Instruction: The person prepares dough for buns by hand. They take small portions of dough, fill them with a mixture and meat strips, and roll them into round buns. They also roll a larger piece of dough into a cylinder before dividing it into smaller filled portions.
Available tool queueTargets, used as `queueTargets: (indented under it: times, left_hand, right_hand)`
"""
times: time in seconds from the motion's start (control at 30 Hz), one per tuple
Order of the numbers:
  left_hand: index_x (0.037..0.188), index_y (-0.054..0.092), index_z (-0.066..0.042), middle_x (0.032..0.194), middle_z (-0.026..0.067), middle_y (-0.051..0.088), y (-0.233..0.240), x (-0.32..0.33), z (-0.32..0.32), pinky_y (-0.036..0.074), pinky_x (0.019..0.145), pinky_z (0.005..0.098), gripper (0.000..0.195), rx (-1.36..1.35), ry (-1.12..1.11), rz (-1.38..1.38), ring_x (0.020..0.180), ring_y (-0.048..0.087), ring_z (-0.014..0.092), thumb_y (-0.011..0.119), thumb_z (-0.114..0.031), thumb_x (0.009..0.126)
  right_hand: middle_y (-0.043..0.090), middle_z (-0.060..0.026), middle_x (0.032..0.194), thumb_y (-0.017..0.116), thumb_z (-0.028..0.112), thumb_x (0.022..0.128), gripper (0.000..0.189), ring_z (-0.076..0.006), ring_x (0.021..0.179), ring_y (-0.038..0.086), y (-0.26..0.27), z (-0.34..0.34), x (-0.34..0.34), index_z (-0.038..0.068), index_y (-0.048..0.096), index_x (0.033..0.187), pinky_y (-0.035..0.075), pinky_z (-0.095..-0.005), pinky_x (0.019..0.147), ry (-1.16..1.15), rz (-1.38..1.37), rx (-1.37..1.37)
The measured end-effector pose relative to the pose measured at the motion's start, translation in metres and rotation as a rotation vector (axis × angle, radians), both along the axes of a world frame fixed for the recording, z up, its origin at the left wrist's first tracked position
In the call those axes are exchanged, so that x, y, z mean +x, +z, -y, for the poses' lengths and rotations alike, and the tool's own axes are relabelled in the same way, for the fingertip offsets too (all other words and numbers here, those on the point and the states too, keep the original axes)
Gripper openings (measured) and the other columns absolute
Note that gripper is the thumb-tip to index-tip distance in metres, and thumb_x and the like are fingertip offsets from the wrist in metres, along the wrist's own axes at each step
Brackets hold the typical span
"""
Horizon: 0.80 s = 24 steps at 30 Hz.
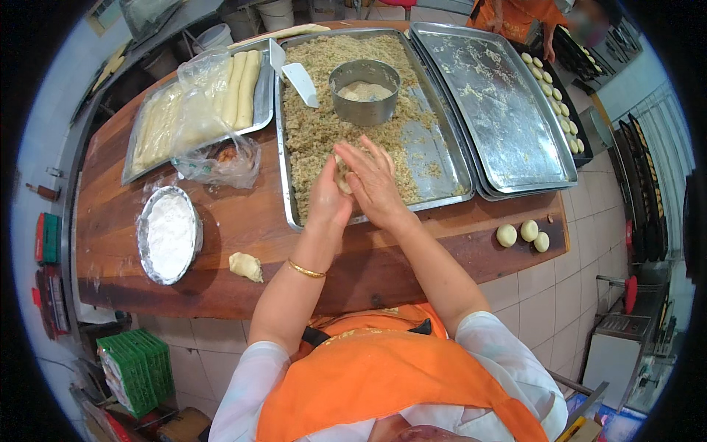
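Observation:
My left hand (330,196) and my right hand (376,185) meet over the near edge of a metal tray (381,214) of crumbly filling (309,132). Between them is a piece of dough (342,175), partly hidden by the fingers. A round metal ring or bowl (364,114) holding a pale, dry substance stands on the filling, with a white scraper (301,84) to its left. One dough lump (246,267) lies on the wooden table left of my forearms. Three round dough balls (506,235) sit near the table's right corner.
Long dough rolls (241,88) under plastic lie on a tray at the left, near a bowl of white flour (169,235). Stacked metal trays (497,110) stand at the right. Beyond them, a person in orange (491,16) is beside a black tray of dough pieces (558,108).

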State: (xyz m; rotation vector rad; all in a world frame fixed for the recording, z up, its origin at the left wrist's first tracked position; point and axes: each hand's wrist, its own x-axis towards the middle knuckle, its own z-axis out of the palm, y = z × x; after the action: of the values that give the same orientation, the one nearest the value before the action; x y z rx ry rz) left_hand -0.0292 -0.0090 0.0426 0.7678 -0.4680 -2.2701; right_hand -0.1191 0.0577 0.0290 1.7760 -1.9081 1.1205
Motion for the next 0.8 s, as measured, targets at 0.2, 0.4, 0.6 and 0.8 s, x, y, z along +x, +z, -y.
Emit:
queueTargets:
  times: [0.2, 0.4, 0.6, 0.8]
  left_hand:
    - [0.114, 0.055, -0.002, 0.108, 0.0063, 0.059, -0.022, -0.001, 0.006, 0.05, 0.088, 0.0342, 0.024, -0.092, -0.025, -0.047, 0.101, 0.059, 0.017, 0.046, -0.022, 0.105]
    - [0.122, 0.058, -0.001, 0.115, 0.0079, 0.063, -0.037, -0.003, -0.003, 0.051, 0.092, 0.0334, 0.028, -0.327, -0.03, 0.086, 0.104, 0.06, 0.017, 0.053, -0.021, 0.103]
    - [0.134, 0.051, -0.002, 0.123, 0.011, 0.061, -0.035, -0.001, -0.003, 0.05, 0.098, 0.0358, 0.038, -0.345, -0.111, 0.067, 0.11, 0.06, 0.019, 0.041, -0.027, 0.107]
    - [0.124, 0.056, 0.004, 0.116, 0.0155, 0.064, 0.0, -0.001, 0.003, 0.05, 0.094, 0.0353, 0.054, -0.41, -0.043, 0.03, 0.108, 0.06, 0.021, 0.03, -0.04, 0.108]
  right_hand:
    - [0.064, -0.0106, 0.103, 0.068, -0.002, 0.083, 0.03, -0.0237, 0.087, 0.063, 0.005, -0.006, -0.005, 0.009, 0.07, 0.111, 0.052, -0.031, 0.075, 0.073, 0.637, 0.072]
    - [0.065, -0.0089, 0.092, 0.073, 0.0, 0.08, 0.026, -0.0234, 0.074, 0.063, -0.006, -0.004, -0.003, 0.007, 0.069, 0.105, 0.052, -0.0313, 0.067, 0.081, 0.49, -0.071]
    - [0.063, -0.0114, 0.093, 0.072, 0.003, 0.081, 0.022, -0.0291, 0.081, 0.064, 0.002, -0.012, 0.003, 0.005, 0.067, 0.102, 0.054, -0.0367, 0.071, -0.016, 0.423, 0.024]
    - [0.064, -0.0099, 0.091, 0.073, 0.004, 0.08, 0.021, -0.0269, 0.08, 0.064, 0.012, -0.003, 0.007, 0.006, 0.066, 0.1, 0.053, -0.0359, 0.07, 0.098, 0.652, -0.072]
